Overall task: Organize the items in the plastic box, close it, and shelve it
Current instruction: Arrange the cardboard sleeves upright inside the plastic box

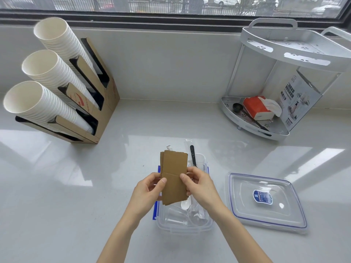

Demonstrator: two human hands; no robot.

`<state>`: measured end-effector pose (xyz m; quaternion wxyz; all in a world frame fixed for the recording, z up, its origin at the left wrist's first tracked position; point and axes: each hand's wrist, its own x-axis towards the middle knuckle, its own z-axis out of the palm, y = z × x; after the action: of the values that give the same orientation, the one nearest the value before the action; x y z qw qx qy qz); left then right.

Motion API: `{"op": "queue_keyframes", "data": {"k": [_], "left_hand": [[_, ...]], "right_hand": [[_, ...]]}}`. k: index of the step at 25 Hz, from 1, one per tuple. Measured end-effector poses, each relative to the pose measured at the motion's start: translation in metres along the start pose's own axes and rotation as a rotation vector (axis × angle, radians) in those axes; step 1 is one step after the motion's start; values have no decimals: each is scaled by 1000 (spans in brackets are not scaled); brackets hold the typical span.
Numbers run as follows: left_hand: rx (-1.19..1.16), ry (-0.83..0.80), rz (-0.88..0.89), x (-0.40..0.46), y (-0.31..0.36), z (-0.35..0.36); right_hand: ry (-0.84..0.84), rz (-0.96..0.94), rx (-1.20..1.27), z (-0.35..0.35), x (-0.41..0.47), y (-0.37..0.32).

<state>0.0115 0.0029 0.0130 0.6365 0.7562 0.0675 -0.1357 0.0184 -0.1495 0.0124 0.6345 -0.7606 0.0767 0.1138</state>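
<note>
A clear plastic box [190, 227] with blue latches sits open on the counter in front of me. Over it I hold a stack of brown cardboard sleeves [173, 171] upright, my left hand [150, 188] gripping its left edge and my right hand [199, 184] its right edge. Inside the box lie a white spoon [185, 204], clear plastic pieces and a black stirrer [192, 155] that sticks out at the far end. The box's clear lid [266, 202], blue-trimmed with a blue sticker, lies flat to the right of the box.
A white two-tier corner shelf [269, 52] stands at the back right; its lower tier holds a red tissue pack [256, 107], a black scoop and a printed carton. A cardboard holder with three stacks of paper cups [57, 88] stands at the left. A window runs behind.
</note>
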Motion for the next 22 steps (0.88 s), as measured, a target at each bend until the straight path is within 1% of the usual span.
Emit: {"op": "queue_keyframes", "data": {"k": [4, 7, 8, 9, 11, 13, 14, 15, 17, 19, 22], "left_hand": [[5, 59, 3, -3, -3, -4], [26, 148, 16, -5, -5, -10], [39, 180, 14, -5, -6, -14], [51, 209, 11, -5, -7, -18], [63, 251, 3, -6, -10, -26], [67, 274, -4, -7, -11, -31], [68, 280, -9, -7, -11, -32], [69, 284, -13, -8, -11, -32], [91, 284, -22, -9, -13, -31], [142, 277, -26, -9, -14, -29], [165, 288, -17, -9, -12, -27]], "right_hand": [[-75, 13, -40, 4, 1, 5], [-84, 36, -107, 4, -2, 8], [-95, 27, -213, 2, -2, 9], [-129, 0, -368, 0, -3, 12], [-279, -73, -647, -1, -4, 17], [-436, -105, -801, 3, -6, 20], [-485, -98, -842, 6, -7, 21], [-511, -89, -867, 8, -8, 21], [-512, -89, -890, 11, -8, 21], [-481, -115, -868, 11, -9, 22], [-403, -148, -764, 6, -9, 22]]}}
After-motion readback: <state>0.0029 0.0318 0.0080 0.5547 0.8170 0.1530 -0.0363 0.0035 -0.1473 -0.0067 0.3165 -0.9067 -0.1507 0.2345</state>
